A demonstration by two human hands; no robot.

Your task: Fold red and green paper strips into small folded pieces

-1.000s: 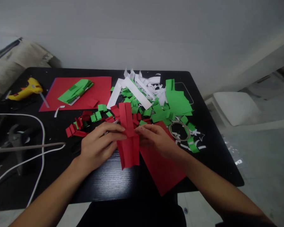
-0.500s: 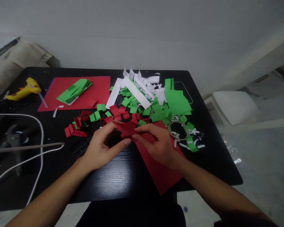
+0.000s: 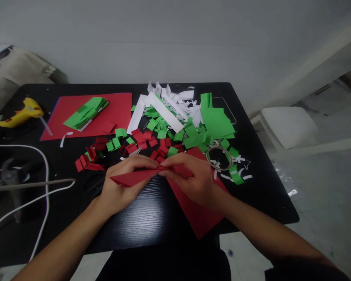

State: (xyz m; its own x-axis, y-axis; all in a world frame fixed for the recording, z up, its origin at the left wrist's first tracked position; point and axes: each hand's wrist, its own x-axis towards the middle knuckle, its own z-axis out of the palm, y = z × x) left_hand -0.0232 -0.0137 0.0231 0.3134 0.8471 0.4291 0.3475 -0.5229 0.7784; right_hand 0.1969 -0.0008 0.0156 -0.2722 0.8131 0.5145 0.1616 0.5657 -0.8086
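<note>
A folded piece of red paper point(image 3: 133, 178) is held level above the near part of the table. My left hand point(image 3: 119, 183) is closed on it, the thumb below and the fingers above. At the paper's right end, my right hand point(image 3: 194, 179) pinches it between thumb and fingertips. Under my right hand lies a flat red sheet point(image 3: 193, 210). Just beyond my hands are small cut red pieces point(image 3: 139, 135) and a pile of green pieces point(image 3: 162, 128). Beside my left hand, dark-handled scissors point(image 3: 95, 182) are partly covered, with the blade tip showing past my fingers.
White paper strips point(image 3: 165, 113) and larger green sheets point(image 3: 218, 123) lie at the back. A roll of tape point(image 3: 219, 158) sits to the right. At left are a yellow glue gun point(image 3: 25, 113), pliers point(image 3: 13, 183), a white cable point(image 3: 48, 199) and another red sheet point(image 3: 121, 105).
My left hand has turned, and the folded red paper now extends leftward across its palm. Both hands stay together at the paper. The view has shifted slightly.
</note>
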